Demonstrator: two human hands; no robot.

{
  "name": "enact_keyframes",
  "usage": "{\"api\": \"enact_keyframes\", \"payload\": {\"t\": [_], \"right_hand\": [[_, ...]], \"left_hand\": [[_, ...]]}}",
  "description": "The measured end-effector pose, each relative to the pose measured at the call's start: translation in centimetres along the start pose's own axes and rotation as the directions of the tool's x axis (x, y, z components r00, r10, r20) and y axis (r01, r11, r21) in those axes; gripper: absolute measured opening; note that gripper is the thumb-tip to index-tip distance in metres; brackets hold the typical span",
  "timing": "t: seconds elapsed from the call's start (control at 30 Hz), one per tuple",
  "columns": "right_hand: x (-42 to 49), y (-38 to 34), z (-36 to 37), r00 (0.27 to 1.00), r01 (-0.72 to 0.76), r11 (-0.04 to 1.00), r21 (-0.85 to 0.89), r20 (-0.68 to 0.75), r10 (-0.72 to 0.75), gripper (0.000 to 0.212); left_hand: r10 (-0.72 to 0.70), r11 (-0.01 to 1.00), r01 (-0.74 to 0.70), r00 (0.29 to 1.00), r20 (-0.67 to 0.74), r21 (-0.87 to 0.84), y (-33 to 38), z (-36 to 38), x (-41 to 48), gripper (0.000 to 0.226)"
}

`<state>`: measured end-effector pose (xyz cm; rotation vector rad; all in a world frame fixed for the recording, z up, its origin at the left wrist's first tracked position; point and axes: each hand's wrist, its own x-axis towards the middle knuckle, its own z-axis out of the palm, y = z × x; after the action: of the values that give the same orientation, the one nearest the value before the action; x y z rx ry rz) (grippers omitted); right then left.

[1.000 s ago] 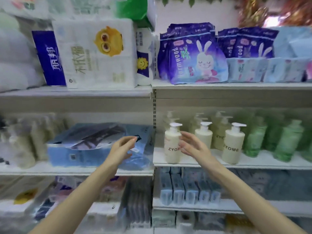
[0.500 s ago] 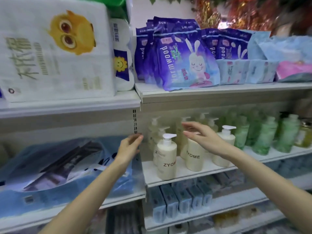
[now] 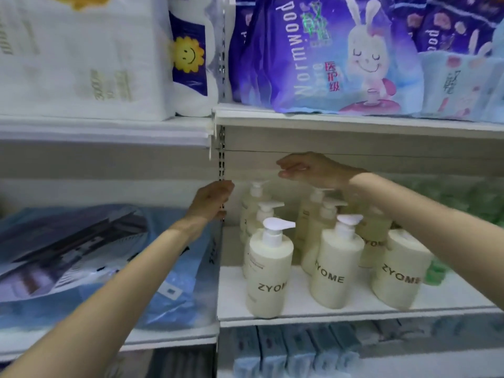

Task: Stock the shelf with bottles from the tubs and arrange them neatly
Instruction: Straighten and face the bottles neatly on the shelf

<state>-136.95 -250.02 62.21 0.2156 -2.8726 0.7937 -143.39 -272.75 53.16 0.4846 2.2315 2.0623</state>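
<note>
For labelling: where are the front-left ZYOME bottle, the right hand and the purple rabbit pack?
front-left ZYOME bottle point(image 3: 268, 279), head view, cream body
right hand point(image 3: 319, 170), head view, its back
purple rabbit pack point(image 3: 313, 58), head view, printed front

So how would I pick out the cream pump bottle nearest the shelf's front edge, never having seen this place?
Find the purple rabbit packs up top; the white shelf right below them holds cream ZYOME pump bottles. Of the three in front, it is the leftmost bottle, standing further forward than its two neighbours.
</note>
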Motion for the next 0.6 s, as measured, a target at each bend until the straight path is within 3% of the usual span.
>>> {"api": "enact_keyframes", "payload": {"t": [0.17, 0.33, 0.43, 0.6], "right_hand": [[3.7, 0.9, 0.9, 0.982, 0.06, 0.988, -0.145, 0.188, -0.032, 0.052], [7.6, 1.3, 2.2, 0.966, 0.129, 0.954, -0.27, 0.253, -0.059, 0.048], [9.0, 2.1, 3.0, 0.96, 0.157, 0.967, -0.198, 0.26, -0.103, 0.032], [9.8, 2.6, 3.0, 0.955, 0.187, 0.978, -0.095, 0.25, -0.158, 0.028]], "left_hand": [[-0.003, 1.0, 0.002, 0.992, 0.128, 0.009, -1.1, -0.5, 1.9, 0.039], [-0.047, 0.997, 0.033, 0.976, 0.211, 0.071, -0.9, 0.0, 3.7, 0.037], [-0.094, 0.993, 0.073, 0.967, 0.237, 0.096, -1.5, 0.5, 4.5, 0.045], [-0.118, 0.992, 0.103, 0.95, 0.289, 0.066, -2.4, 1.0, 5.3, 0.054]]}}
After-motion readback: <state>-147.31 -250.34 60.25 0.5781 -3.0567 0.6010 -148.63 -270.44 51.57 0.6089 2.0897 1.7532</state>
